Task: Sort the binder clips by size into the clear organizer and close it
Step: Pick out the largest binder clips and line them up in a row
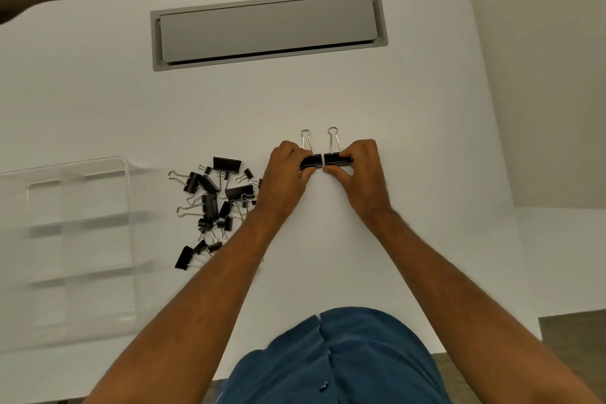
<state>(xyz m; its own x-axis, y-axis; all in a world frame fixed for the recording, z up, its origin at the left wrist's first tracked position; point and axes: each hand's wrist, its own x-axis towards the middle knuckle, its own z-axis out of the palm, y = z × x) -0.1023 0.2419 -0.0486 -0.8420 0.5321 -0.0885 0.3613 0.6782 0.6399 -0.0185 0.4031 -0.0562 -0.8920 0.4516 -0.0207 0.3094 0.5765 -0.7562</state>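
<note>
Two large black binder clips sit side by side on the white table near its middle, wire handles pointing away from me. My left hand pinches the left clip and my right hand pinches the right clip. A pile of black binder clips of mixed sizes lies to the left of my left forearm. The clear organizer, with several compartments, rests at the table's left side; no clips show in it.
A grey cable hatch is set into the white table at the back. The table's right edge runs down past my right arm, with a lower white surface beyond it.
</note>
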